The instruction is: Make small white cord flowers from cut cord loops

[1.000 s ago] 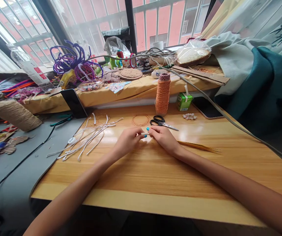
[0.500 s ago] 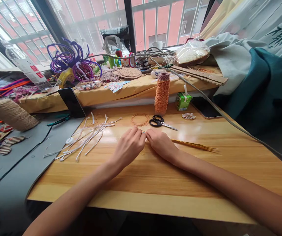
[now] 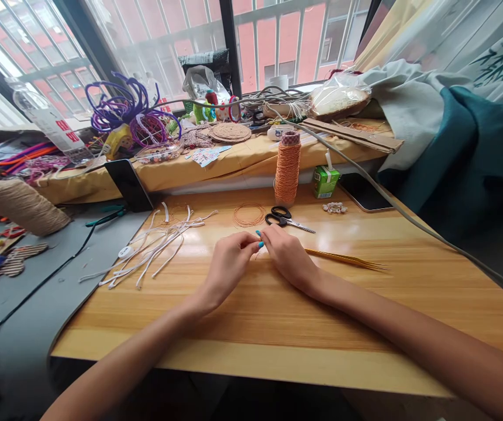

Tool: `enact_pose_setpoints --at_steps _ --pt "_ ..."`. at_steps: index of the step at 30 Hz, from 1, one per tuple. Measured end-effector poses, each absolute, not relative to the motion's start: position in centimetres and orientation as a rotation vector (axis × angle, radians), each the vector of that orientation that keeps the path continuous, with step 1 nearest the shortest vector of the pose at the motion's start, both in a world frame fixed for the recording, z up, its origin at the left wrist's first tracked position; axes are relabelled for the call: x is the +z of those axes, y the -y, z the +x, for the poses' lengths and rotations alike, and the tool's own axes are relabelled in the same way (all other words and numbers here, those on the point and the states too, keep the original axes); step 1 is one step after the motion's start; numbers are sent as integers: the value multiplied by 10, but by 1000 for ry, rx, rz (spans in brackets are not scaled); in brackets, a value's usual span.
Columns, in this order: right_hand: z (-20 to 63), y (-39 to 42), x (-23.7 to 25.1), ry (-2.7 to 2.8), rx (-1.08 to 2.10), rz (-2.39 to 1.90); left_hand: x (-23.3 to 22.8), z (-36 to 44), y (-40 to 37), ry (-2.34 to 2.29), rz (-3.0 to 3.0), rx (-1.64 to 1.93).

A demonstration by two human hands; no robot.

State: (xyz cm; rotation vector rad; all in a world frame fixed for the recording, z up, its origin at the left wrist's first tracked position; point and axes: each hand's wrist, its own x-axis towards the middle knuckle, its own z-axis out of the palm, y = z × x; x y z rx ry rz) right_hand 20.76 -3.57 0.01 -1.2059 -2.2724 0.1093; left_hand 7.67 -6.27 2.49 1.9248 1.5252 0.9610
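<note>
Over the middle of the wooden table, my left hand [image 3: 230, 262] and my right hand [image 3: 289, 258] meet at the fingertips, both closed in a pinch. Blue nails show where they meet. Whatever sits between the fingers is too small to make out; a faint thread-like bit shows just below them. Beyond my hands lie a loose coil of thin orange cord [image 3: 249, 214] and black-handled scissors [image 3: 281, 216]. Gold tweezers [image 3: 343, 258] rest beside my right wrist. White cord pieces [image 3: 155, 248] are strewn to the left of my left hand.
An orange cord spool [image 3: 287, 169] stands at the back, near a green carton [image 3: 326, 182], a small beaded piece [image 3: 334, 207] and a phone [image 3: 365, 193]. A grey cable [image 3: 409, 216] crosses the right side. Craft supplies crowd the yellow-covered ledge [image 3: 243, 166].
My left hand has turned at the wrist, so its thumb and blue nails now show. My right hand has shifted only slightly, and the fingertips stay together.
</note>
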Motion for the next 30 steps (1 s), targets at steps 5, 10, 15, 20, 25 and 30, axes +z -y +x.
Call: enact_pose_setpoints --at_steps 5,10,15,20,25,30 --pt "207 35 3 2080 226 -1116 18 81 61 -1357 1438 1227" --pt "209 33 7 2026 330 -1000 16 76 57 -1281 1522 1176" --pt "209 33 9 2013 417 -967 15 69 51 -1350 2077 1158" --pt "209 31 11 1997 535 -964 15 64 48 -1421 2439 1044" --pt "213 28 13 1989 735 -989 17 58 43 -1307 2352 1012" --pt "219 19 13 1861 1114 -927 23 52 40 -1163 2306 965"
